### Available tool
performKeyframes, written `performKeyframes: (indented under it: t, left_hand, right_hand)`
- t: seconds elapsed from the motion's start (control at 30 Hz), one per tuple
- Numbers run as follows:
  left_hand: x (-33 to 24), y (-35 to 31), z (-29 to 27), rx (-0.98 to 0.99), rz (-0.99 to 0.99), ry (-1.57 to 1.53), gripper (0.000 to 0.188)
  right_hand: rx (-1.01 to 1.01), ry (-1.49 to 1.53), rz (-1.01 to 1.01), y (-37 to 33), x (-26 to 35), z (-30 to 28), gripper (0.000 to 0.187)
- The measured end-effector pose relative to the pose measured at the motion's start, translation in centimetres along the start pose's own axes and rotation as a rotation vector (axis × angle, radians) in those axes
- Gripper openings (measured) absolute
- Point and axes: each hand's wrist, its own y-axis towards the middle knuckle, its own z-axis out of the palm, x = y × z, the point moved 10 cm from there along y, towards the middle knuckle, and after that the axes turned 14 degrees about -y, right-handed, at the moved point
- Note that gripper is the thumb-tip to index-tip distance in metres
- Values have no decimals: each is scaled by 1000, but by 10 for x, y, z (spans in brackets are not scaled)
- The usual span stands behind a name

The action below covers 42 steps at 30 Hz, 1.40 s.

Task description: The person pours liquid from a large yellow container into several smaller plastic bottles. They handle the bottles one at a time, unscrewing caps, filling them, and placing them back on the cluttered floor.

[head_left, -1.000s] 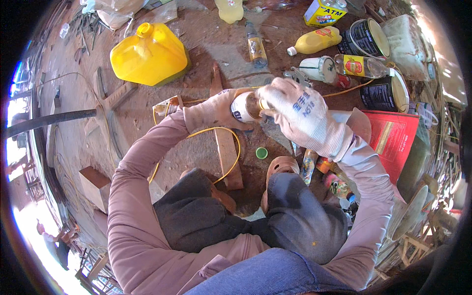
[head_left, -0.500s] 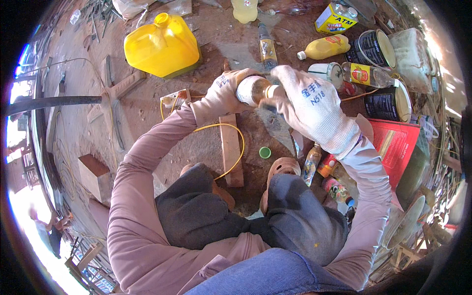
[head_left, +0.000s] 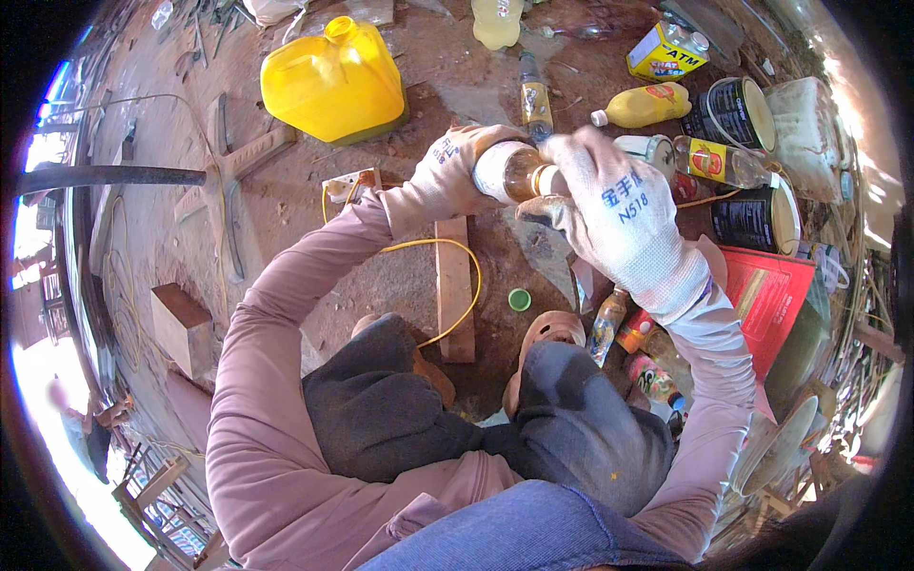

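Note:
Both my hands wear white knitted work gloves. In my left hand [head_left: 455, 171] a small clear bottle [head_left: 522, 171] lies on its side, its body wrapped by the fingers. It has a white label and looks amber toward the neck, which points right. My right hand [head_left: 609, 186] is closed around the neck end, thumb below and fingers above; the cap is mostly hidden by them. A green bottle cap [head_left: 519, 300] lies on the ground in front of my right shoe. Just beyond my hands a slim labelled bottle [head_left: 536, 100] lies on the ground.
A yellow jerrycan [head_left: 333, 81] stands far left of centre. At right are black buckets [head_left: 728, 114], a yellow bottle [head_left: 647, 105], a yellow-and-white tin [head_left: 666, 52] and a red board [head_left: 762, 295]. A wooden plank [head_left: 455, 305], yellow cable [head_left: 476, 285] and power strip [head_left: 350, 184] lie nearer.
Both hands and the bottle have shifted slightly right in the picture. My right hand has turned around the bottle's neck, its thumb now lower. The whole view has shifted a little too.

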Motion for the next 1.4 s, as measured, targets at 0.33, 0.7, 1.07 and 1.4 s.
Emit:
performKeyframes:
  t: [0.33,0.7,1.07,1.4]
  left_hand:
    - [25,1,-6,59,-82,-70,63]
    - [14,-1,-67,-99,-9,-503,71]
    - [3,1,-99,-233,-79,-709,56]
    - [8,2,-91,-157,-181,-798,57]
  right_hand:
    - [-294,-252,-351,-10,34,-37,20]
    - [-180,417,160,-27,-55,-21,37]
    - [-127,429,156,-28,-55,-10,36]
    - [-134,453,181,-30,-55,-6,32]
